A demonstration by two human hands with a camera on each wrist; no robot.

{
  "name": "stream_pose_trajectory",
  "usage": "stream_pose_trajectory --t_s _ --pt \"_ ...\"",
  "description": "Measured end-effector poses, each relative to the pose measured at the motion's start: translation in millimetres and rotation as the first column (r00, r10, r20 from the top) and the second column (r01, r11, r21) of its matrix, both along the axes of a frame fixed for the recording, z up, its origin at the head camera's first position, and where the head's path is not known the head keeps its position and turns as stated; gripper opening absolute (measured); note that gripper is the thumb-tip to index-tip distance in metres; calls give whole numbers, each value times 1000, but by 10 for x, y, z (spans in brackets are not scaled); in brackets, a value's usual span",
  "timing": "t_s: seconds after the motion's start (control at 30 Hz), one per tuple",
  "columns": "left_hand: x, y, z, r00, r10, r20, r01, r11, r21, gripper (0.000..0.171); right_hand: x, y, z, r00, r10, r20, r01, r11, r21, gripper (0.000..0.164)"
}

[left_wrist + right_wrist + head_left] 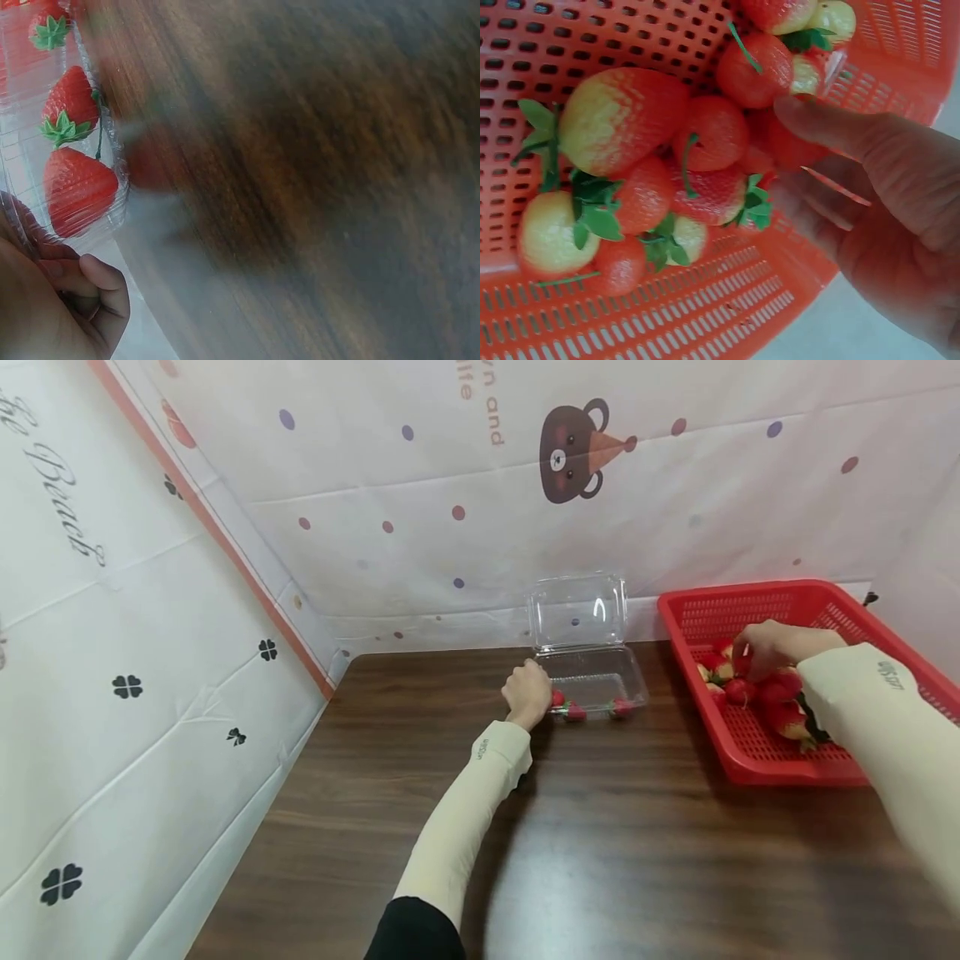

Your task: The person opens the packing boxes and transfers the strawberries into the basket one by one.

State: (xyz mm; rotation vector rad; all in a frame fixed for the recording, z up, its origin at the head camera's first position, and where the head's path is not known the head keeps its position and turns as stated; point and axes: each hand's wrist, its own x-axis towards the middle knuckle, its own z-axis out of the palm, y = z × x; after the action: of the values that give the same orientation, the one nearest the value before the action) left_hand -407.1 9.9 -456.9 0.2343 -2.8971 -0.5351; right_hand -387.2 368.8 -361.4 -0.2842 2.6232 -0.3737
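Observation:
My left hand (527,695) grips the left edge of an open, clear plastic clamshell box (636,681), its fingers (112,289) curled at the rim. Red strawberries (81,191) with green leaves lie along the box's near side. Inside the red basket (731,752), my right hand (776,647) pinches a smooth red fruit (791,146) between thumb and fingers. Its kind is partly hidden by the hand. Around it lie strawberries (622,120), some with pale yellow parts, and round red cherry-like fruits (756,69) with thin green stems.
The box's lid (577,610) stands upright against a printed white cloth (420,468) at the back. Both box and basket rest on a dark brown wooden table (600,843). Another stretch of cloth (172,718) hangs at the left.

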Motion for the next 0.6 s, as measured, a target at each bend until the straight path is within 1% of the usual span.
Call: stream_pose_trajectory --t_s 0.07,0.1,0.13,0.17,0.23,0.27,0.33,0.4,0.47,0.5,0.57,0.6 --pt "-16 17 12 1000 13 7 -13 1000 19 32 18 -27 66 999 -30 28 30 1000 -3 58" --pt "-24 28 14 1000 17 8 -17 999 35 32 17 -43 97 999 -22 24 22 1000 6 56" --pt "-21 18 20 1000 21 12 -21 999 49 32 11 -75 132 1000 -24 5 24 1000 7 56" --pt "-21 9 20 1000 21 19 -22 998 63 32 0 -111 161 999 -24 -23 24 1000 2 51" --pt "-21 -5 16 999 17 27 -19 995 94 33 -38 -217 222 992 1 -125 1 1000 22 45" --pt "-14 -11 15 999 12 31 -16 994 104 33 -67 -291 254 983 31 -183 -24 999 39 41" --pt "-3 -19 10 999 1 35 -6 991 131 33 -129 -476 316 952 95 -292 -75 994 80 33" --pt "6 -27 19 1000 -9 28 4 986 168 34 -188 -713 363 919 164 -358 -139 986 95 28" --pt "7 -34 31 1000 -21 13 18 978 208 35 -226 -963 373 892 217 -397 -208 976 67 23" --pt "8 -36 38 999 -31 11 27 972 231 36 -233 -1090 359 882 240 -405 -243 969 45 20" --pt "15 -43 54 999 -40 20 34 964 264 38 -223 -1345 293 873 282 -398 -313 950 -12 18" --pt "16 -49 59 999 -41 28 32 961 274 39 -208 -1469 248 881 296 -369 -334 942 -42 18"
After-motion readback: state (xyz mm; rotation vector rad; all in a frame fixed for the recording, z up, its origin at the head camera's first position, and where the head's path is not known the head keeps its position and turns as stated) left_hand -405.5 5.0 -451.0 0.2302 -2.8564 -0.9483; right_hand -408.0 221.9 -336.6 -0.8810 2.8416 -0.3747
